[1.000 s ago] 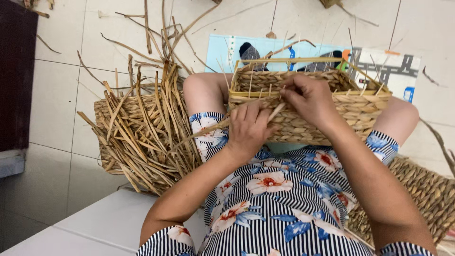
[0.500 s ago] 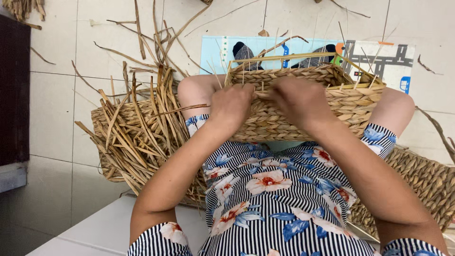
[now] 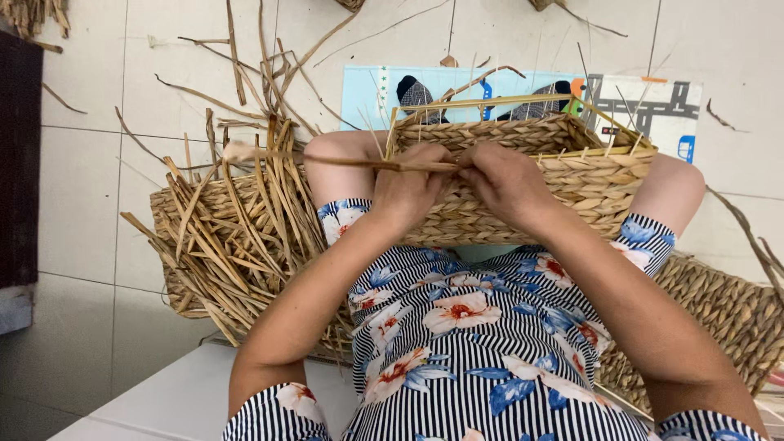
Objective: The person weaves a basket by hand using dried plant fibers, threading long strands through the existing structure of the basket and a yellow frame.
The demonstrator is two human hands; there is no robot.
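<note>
Sitting with the basket (image 3: 523, 175) on the lap, braced between the knees, both hands work its near rim. The left hand (image 3: 412, 192) pinches a flat strand (image 3: 327, 159) running out leftward; the right hand (image 3: 506, 184) curls closed over the weave beside it. Keeping that strand taut and flat would seat it snugly.

Reed pile (image 3: 237, 237), printed mat (image 3: 653, 102), tiled floor (image 3: 82, 180)

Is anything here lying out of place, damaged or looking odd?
Nothing looks damaged. Loose dry straw strands lie scattered on the tiled floor. The rectangular woven straw basket on the lap has bare stakes at its rim, where the left hand and right hand pinch a strand.
</note>
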